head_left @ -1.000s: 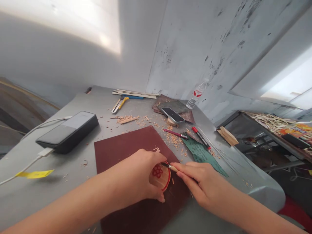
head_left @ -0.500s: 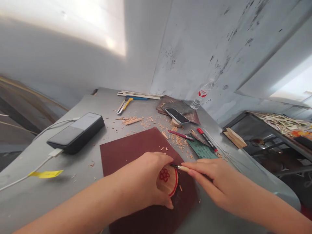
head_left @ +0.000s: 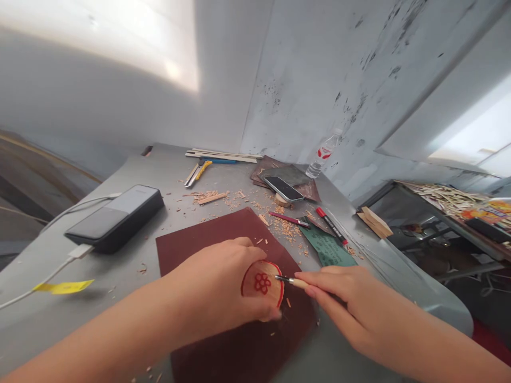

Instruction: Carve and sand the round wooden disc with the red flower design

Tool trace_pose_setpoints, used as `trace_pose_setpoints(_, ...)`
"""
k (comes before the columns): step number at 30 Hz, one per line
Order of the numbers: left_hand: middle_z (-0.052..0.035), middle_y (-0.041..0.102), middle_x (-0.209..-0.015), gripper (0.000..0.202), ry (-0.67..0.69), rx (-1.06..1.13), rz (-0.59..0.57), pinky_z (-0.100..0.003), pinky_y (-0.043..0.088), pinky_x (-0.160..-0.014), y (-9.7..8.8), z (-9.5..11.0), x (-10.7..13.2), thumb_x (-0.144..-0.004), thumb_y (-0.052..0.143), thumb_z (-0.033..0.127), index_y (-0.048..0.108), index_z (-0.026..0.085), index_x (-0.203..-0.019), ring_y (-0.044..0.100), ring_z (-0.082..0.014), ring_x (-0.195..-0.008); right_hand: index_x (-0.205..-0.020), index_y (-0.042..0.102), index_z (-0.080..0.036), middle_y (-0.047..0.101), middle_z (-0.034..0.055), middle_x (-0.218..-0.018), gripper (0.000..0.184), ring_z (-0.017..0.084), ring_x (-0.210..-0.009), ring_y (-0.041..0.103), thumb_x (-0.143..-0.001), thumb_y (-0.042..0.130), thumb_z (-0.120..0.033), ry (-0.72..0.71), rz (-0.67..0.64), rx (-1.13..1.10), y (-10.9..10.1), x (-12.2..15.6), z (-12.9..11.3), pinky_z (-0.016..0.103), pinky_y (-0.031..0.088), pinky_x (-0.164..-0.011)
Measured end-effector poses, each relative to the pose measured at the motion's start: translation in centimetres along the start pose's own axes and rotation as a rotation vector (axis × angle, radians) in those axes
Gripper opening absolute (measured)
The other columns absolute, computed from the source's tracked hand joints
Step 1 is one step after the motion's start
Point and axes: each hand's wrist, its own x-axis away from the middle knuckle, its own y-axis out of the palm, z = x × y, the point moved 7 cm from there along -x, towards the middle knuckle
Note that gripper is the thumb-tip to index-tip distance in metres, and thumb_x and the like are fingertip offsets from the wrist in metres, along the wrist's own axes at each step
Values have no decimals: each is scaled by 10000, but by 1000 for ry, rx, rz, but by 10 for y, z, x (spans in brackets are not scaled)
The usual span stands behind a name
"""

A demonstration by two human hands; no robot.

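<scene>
A round wooden disc [head_left: 272,291] with a red flower drawn at its middle and a red line along its rim is gripped at its edge by my left hand [head_left: 229,282]. Thumb and fingers reach round its left side, hiding part of it. My right hand [head_left: 339,292] pinches the pale wooden handle of a carving gouge [head_left: 296,282]. The metal tip of the gouge lies over the disc's right part, near the red rim; whether it cuts in, I cannot tell. Beneath both is a dark red sheet [head_left: 207,239], apparently sandpaper, on the grey table.
Wood shavings [head_left: 285,226] lie beyond the sheet, near a purple pen-like tool [head_left: 288,218], a red-capped marker [head_left: 332,226] and green sandpaper [head_left: 325,247]. A phone [head_left: 283,188], bottle [head_left: 323,155] and yellow utility knife [head_left: 198,173] stand or lie farther back. A black power bank [head_left: 115,218] with cables is left.
My left hand has shifted its hold, showing more of the disc and its flower. The gouge tip has moved from the upper rim inward over the face. The whole view has shifted slightly.
</scene>
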Motion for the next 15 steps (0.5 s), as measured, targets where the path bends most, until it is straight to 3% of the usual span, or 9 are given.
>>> trace_pose_setpoints(3, -38, 682, -1186, 619, -53, 9, -79, -379, 538, -801, 7, -1, 2, -583, 929, 527, 744, 289, -1123, 702, -302, -973, -1054, 755, -315, 804, 7, -963, 315, 225, -861, 754, -1065, 448, -243, 20, -58, -23, 12, -1, 2, 332, 549, -723)
trace_pose_setpoints(6, -39, 653, -1151, 591, -102, 9, -100, -376, 529, -778, 10, 0, 0, -570, 953, 472, 711, 246, -1060, 691, -290, -940, -1127, 750, -297, 806, 44, -1031, 317, 250, -923, 768, -1062, 444, -246, 1, 21, -35, 19, 1, 2, 354, 566, -796)
trace_pose_setpoints(11, -26, 634, -1082, 562, -77, -43, -126, -368, 489, -709, 12, 6, -3, -602, 956, 445, 653, 217, -1017, 676, -281, -906, -1082, 707, -258, 779, 43, -925, 308, 219, -793, 747, -1068, 402, -215, -18, 47, -48, 33, 5, 1, 341, 563, -714)
trace_pose_setpoints(15, -24, 627, -1118, 573, -62, -31, -121, -370, 483, -722, 14, 4, -2, -605, 957, 437, 642, 220, -1031, 677, -284, -937, -1102, 702, -240, 774, 51, -931, 298, 206, -812, 744, -1077, 405, -218, -13, 85, -61, 40, 9, 3, 316, 577, -722)
